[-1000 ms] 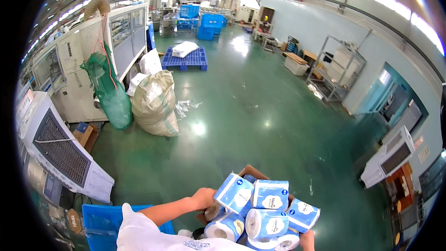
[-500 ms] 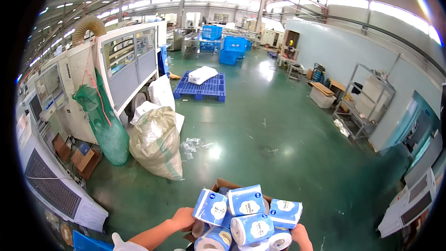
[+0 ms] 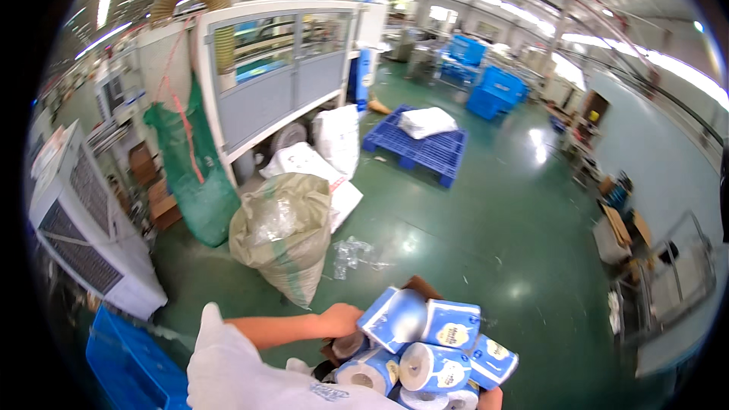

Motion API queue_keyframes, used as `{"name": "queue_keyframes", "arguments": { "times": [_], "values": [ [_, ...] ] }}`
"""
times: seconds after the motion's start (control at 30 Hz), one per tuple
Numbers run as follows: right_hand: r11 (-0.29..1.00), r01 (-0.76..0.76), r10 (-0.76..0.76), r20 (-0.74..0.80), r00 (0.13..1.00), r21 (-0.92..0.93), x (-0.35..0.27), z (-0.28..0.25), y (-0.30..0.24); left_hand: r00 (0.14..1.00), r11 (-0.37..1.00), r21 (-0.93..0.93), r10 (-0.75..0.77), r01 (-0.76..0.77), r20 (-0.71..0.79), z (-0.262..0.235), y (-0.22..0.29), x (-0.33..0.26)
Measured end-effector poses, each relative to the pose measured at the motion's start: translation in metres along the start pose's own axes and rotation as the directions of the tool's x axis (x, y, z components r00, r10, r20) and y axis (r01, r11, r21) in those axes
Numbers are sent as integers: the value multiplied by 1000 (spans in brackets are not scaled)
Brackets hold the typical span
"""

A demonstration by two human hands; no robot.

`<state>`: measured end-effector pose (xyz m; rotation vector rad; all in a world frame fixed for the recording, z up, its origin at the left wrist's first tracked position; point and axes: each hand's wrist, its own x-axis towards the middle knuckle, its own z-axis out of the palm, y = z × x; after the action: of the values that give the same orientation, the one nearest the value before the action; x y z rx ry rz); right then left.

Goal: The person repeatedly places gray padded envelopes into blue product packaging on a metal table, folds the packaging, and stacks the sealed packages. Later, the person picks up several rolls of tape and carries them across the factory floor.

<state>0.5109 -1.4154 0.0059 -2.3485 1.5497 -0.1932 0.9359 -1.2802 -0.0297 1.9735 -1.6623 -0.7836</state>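
An open cardboard box (image 3: 421, 287), heaped with toilet paper rolls (image 3: 433, 364) in blue-and-white wrapping, is in front of me above the floor. My left hand (image 3: 340, 321) grips the box at its left side, fingers curled and partly hidden. Low on the right, my right hand (image 3: 490, 398) holds the box's other side; only a small part of it shows beneath a wrapped roll. The rolls rise above the rim and hide most of the box.
Left of the box stands a stuffed woven sack (image 3: 281, 235), with white sacks (image 3: 336, 140) behind it. A blue pallet (image 3: 425, 148) bears a white bundle. A blue bin (image 3: 129, 361) is at lower left, below a white cooler unit (image 3: 95, 220). Plastic scraps (image 3: 351, 256) lie on the floor.
My view has turned left and tilted, so the machine, sacks and pallet appear farther right and the machine looks larger. Both hands still hold the loaded box; more of my left sleeve shows.
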Motion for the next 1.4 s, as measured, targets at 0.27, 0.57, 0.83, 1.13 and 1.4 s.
{"name": "queue_keyframes", "arguments": {
  "times": [0.27,0.57,0.83,1.13,1.4],
  "values": [
    [971,235,-235,1,972,-44,302,-53,19,978,990,-108,62,-85,-201,-18,-5,255],
    [957,283,-274,115,955,-65,657,-98,41,950,986,-165,-88,39,-299,-87,2,521],
    [996,56,-50,78,996,-76,877,-112,101,980,993,-115,-55,34,-192,-167,-26,796],
    [980,-193,200,-158,967,57,1080,-186,65,999,993,-114,26,-23,30,-299,5,1091],
    [982,-182,190,-183,965,56,1344,-202,109,992,990,-65,124,-123,19,-335,-17,1368]
  ]
}}
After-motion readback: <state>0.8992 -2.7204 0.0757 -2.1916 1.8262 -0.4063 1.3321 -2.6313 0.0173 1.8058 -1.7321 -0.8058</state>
